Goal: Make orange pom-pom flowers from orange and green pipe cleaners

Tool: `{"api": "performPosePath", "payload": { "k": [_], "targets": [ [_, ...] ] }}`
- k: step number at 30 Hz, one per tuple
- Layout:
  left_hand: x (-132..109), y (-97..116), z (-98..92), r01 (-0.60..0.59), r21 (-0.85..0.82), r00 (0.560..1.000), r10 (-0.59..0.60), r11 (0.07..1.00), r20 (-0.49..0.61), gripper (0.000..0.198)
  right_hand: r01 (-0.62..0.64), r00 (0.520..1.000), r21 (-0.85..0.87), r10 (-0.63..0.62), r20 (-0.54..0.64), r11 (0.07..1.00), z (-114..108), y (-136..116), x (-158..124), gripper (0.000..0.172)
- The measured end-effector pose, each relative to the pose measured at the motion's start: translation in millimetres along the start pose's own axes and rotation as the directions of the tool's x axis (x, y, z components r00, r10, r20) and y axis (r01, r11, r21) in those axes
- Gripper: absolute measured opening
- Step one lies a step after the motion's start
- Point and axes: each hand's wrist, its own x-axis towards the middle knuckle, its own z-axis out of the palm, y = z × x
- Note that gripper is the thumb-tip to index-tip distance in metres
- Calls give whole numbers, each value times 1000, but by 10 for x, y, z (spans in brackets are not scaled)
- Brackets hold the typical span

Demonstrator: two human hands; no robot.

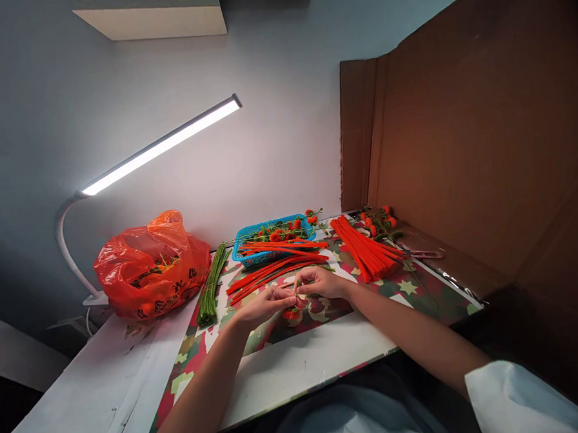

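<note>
My left hand point(271, 303) and my right hand point(319, 283) meet over the patterned table cover, fingertips pinched together on a small green stem. Below the fingers hangs an orange-red pompom flower point(292, 314), which seems to belong to that stem. Just behind the hands lies a loose spread of red pipe cleaners point(272, 271). A blue basket point(240, 254) behind them holds orange pompom flowers with green stems, and more red pipe cleaners rest across its front. The fingers partly cover the stem.
Left of the hands lies a green pipe cleaner bundle point(210, 288), beside a red plastic bag point(151, 275). To the right are a thick red pipe cleaner bundle point(366, 251), finished flowers point(379, 221) and pink-handled pliers or scissors point(424, 254). A lit lamp point(164, 147) and cardboard wall point(459, 136) stand around.
</note>
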Motion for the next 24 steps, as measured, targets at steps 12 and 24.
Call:
{"api": "performPosePath", "payload": {
  "k": [12, 24],
  "targets": [
    [63, -77, 119, 25, 189, 939, 42, 982, -342, 24, -124, 970, -156, 87, -226, 980, 31, 100, 29, 17],
    [3, -68, -54, -3, -22, 999, 3, 1000, 33, 46, -7, 996, -118, -3, -89, 993, 17, 24, 20, 19]
  ]
}}
